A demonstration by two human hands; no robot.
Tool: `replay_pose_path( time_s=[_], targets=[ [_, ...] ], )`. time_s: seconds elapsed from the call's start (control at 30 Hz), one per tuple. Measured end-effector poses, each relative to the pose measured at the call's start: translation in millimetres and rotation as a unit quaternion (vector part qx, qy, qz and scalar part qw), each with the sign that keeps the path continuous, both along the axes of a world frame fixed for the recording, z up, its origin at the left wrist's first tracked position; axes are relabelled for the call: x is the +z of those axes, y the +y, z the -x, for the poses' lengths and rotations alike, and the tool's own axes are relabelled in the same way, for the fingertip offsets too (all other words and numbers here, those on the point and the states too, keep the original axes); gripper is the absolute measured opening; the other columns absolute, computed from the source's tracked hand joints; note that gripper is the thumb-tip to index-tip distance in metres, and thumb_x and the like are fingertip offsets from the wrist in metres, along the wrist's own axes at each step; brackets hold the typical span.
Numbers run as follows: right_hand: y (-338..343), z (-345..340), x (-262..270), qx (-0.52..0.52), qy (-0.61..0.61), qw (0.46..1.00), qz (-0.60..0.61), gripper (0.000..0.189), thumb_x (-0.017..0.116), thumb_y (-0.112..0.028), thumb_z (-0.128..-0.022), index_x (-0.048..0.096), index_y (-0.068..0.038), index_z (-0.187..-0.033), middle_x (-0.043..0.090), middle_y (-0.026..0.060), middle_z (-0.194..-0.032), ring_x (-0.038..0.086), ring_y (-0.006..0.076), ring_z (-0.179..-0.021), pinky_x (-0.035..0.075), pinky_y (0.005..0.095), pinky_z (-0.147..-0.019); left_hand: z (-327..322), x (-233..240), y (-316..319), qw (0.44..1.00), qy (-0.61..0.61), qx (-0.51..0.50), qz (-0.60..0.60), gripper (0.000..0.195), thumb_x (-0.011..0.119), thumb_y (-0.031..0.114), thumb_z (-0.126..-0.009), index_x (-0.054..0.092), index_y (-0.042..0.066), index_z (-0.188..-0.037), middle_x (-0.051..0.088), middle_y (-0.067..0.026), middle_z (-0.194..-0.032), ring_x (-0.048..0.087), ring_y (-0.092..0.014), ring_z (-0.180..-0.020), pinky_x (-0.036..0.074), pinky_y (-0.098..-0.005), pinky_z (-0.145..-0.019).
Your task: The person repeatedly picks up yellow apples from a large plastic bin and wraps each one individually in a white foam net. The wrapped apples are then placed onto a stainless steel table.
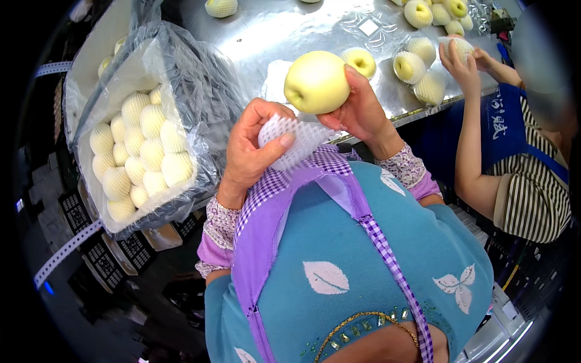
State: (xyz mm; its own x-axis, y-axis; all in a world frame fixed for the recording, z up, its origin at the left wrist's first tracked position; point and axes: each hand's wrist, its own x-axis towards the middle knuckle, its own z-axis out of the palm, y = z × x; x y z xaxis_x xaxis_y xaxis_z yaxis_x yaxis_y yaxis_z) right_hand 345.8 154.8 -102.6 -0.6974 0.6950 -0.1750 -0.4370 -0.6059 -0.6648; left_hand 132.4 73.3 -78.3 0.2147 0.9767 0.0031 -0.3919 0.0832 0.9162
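My right hand holds a bare yellow-green apple by its side above the edge of a metal table. Just below and left of the fruit, my left hand pinches a white foam net sleeve between thumb and fingers. The sleeve is off the apple. Behind the held fruit, another yellow apple in a foam net rests on the table. A white sheet or piece of plastic lies partly hidden behind my left hand and the apple.
At left stands a plastic-lined box with several netted fruits. More netted fruits lie on the table to the right. A co-worker in a blue apron holds a netted fruit there. Dark crates stand below at left.
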Motion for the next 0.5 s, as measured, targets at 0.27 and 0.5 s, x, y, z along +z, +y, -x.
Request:
replay_pose_path(
  time_s=[0.27,0.5],
  targets=[
    [-2,5,7,-0.067,0.026,0.996,0.06,0.057,0.034,-0.054,-0.103,0.05,-0.007,-0.132,0.066,0.0117,-0.105,0.058,0.0148,-0.062,0.043,0.0239,-0.044,-24,11,17,0.824,0.436,0.186,-0.309,0.05,0.077,0.005,-0.074,0.067,0.009,-0.123,0.059,-0.0079,-0.078,0.059,-0.027,-0.071,0.043,-0.036,-0.064],
    [-8,8,9,-0.076,0.023,0.991,0.112,0.063,0.031,-0.059,-0.102,0.051,-0.007,-0.133,0.067,0.0123,-0.107,0.058,0.0141,-0.065,0.045,0.0244,-0.047,-19,1,17,0.889,0.351,0.126,-0.265,0.024,0.077,0.0,-0.078,0.064,0.003,-0.099,0.062,-0.0069,-0.082,0.058,-0.019,-0.075,0.045,-0.0291,-0.067]
  ],
)
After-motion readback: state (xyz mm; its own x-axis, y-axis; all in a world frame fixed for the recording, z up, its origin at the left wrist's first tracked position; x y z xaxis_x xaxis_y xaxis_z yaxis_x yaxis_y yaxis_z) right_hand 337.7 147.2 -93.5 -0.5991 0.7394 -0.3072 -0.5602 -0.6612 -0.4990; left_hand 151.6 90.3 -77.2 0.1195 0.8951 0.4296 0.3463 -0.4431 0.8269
